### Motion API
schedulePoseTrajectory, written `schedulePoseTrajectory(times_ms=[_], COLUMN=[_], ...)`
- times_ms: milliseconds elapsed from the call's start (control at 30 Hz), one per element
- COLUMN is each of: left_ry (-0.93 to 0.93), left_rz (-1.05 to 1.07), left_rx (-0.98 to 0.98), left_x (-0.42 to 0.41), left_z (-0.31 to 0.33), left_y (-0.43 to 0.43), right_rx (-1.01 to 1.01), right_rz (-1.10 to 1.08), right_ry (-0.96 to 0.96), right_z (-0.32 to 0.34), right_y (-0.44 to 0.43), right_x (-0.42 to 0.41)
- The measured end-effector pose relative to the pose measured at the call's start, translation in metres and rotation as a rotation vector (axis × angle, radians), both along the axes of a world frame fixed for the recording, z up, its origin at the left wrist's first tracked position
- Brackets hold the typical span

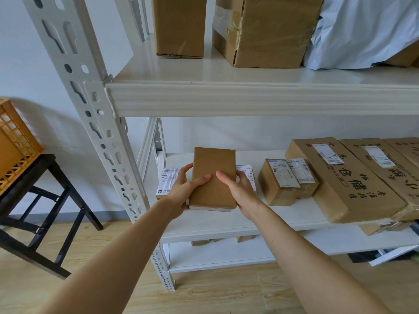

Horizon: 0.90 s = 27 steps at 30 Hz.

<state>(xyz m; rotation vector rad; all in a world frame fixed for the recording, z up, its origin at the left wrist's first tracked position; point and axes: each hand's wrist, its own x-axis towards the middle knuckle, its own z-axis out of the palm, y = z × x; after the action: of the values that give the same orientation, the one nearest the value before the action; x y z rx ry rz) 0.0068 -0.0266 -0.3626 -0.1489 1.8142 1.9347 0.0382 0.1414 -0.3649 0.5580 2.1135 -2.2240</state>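
A small flat brown cardboard box (213,177) is held over the left end of the middle shelf (226,220) of a white metal rack. My left hand (183,191) grips its left edge, thumb on top and fingers curled round the side. My right hand (240,191) grips its right edge the same way. Under and behind the box lie labelled parcels (166,181), partly hidden by the box and my hands.
Small labelled boxes (285,182) and long printed cartons (347,180) fill the shelf's right part. Cartons (265,30) and a white bag (362,32) stand on the upper shelf (249,98). The rack post (95,109) rises at left; an orange crate (15,143) sits on a black stool (45,200).
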Motion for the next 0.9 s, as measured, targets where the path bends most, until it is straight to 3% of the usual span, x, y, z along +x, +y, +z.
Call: schedulePoseTrajectory(times_ms=[300, 533, 900], left_ry=[-0.086, -0.079, -0.04], left_rz=[0.105, -0.042, -0.063], left_rx=[0.062, 0.081, 0.03], left_x=[-0.009, 0.0, 0.009], left_z=[-0.003, -0.002, 0.002], left_y=[-0.017, -0.008, 0.001], right_rx=[0.179, -0.057, -0.028], right_rz=[0.015, 0.122, 0.11], right_ry=[0.007, -0.161, -0.125], right_z=[-0.005, 0.002, 0.0], right_y=[0.011, -0.002, 0.0], right_x=[-0.006, -0.007, -0.004])
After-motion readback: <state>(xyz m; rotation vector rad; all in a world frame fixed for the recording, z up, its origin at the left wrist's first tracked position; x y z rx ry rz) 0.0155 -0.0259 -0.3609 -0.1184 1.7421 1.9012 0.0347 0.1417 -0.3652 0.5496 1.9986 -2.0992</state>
